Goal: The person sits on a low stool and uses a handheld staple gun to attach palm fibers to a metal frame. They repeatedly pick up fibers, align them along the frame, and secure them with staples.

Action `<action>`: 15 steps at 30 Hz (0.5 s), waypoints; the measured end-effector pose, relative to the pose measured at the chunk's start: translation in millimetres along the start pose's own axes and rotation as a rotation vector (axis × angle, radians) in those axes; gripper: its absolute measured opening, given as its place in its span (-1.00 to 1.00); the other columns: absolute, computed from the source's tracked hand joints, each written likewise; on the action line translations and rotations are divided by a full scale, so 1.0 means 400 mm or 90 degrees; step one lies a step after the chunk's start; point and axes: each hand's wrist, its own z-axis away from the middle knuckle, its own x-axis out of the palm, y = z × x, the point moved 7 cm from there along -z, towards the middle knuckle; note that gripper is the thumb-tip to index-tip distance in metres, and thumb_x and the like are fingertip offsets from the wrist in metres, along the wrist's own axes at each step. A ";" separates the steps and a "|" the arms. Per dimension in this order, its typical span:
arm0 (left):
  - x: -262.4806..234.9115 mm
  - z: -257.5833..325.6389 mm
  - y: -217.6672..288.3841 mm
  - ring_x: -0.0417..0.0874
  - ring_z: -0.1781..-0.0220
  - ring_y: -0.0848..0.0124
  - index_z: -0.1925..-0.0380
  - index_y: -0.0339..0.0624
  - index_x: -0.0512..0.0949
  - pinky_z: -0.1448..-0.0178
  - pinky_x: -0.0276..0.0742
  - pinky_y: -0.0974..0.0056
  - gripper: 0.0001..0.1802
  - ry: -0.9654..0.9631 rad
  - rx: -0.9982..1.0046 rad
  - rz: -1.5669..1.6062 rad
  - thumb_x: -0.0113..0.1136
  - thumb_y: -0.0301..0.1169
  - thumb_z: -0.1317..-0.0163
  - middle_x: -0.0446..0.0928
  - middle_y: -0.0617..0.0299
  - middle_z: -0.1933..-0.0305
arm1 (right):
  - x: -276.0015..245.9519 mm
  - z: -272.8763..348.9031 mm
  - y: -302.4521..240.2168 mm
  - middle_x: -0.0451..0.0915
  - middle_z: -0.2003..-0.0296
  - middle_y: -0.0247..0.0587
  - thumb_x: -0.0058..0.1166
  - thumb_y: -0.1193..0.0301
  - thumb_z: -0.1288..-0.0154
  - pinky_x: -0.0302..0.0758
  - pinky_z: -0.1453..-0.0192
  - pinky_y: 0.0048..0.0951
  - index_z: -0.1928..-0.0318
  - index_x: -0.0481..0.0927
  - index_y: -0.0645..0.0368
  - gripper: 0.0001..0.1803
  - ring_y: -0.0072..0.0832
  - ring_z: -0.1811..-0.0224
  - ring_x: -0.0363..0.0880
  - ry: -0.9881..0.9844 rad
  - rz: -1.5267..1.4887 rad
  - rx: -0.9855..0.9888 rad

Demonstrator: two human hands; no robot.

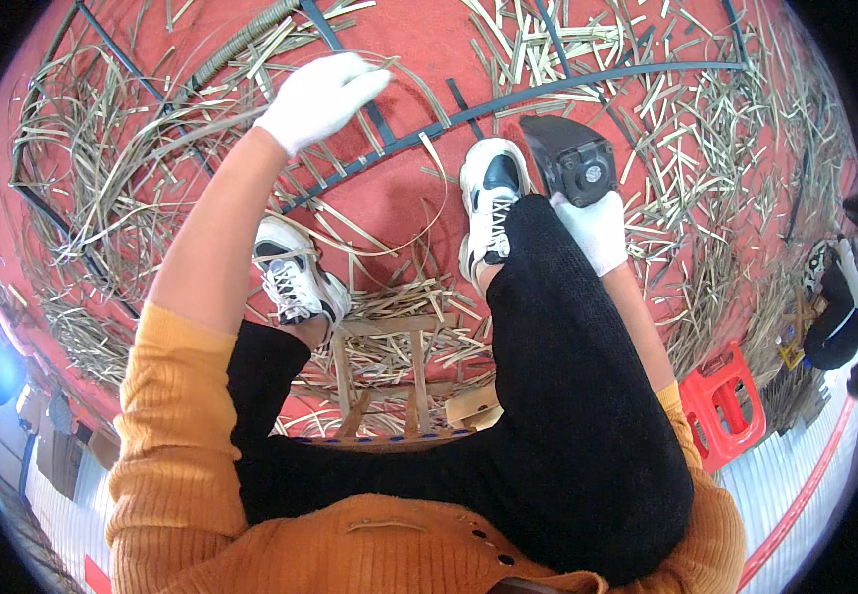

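Note:
My left hand [318,101], in a white glove, is closed over the far left part of a dark metal frame [508,102]. Its fingers pinch a thin plant-fibre strip, which curves away near the fingertips. Pale strip pieces are wrapped or fixed along the near bar of the frame. In my right hand [597,230], also gloved, is a black staple gun [572,163], held beside my right knee, apart from the frame. The glove covers its handle, and its tip points up toward the frame's bar.
Cut strips [716,148] lie scattered over the red floor covering [399,208]. My shoes [493,203] stand close to the frame. Under me is a wooden seat frame [417,371]. A red plastic stool [726,406] stands at right, and another person's leg [833,317] shows beyond it.

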 end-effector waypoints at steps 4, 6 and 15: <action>0.088 -0.103 0.073 0.67 0.08 0.09 0.16 -0.16 0.66 -0.12 0.54 0.09 -0.67 -0.157 0.191 -0.215 0.00 -0.19 -0.41 0.66 0.05 0.17 | 0.026 -0.002 -0.024 0.73 0.46 -0.05 0.27 0.36 -0.09 0.60 0.25 -0.34 0.30 0.73 0.27 -0.77 -0.38 0.32 0.77 -0.028 -0.025 -0.018; 0.104 -0.142 0.060 0.68 0.07 0.08 0.13 -0.18 0.66 -0.10 0.55 0.10 -0.69 -0.153 0.063 -0.076 0.08 -0.23 -0.34 0.67 0.02 0.15 | 0.035 -0.004 -0.030 0.74 0.42 -0.05 0.27 0.37 -0.10 0.60 0.24 -0.34 0.26 0.73 0.27 -0.76 -0.38 0.30 0.78 -0.018 -0.042 -0.019; 0.152 -0.172 0.058 0.67 0.26 0.48 0.09 -0.23 0.69 0.14 0.56 0.36 -0.66 -0.271 -0.124 0.248 0.17 -0.23 -0.31 0.73 0.22 0.23 | 0.051 -0.007 -0.046 0.73 0.40 -0.03 0.33 0.28 -0.14 0.60 0.23 -0.31 0.24 0.73 0.20 -0.74 -0.26 0.27 0.77 -0.067 0.044 -0.065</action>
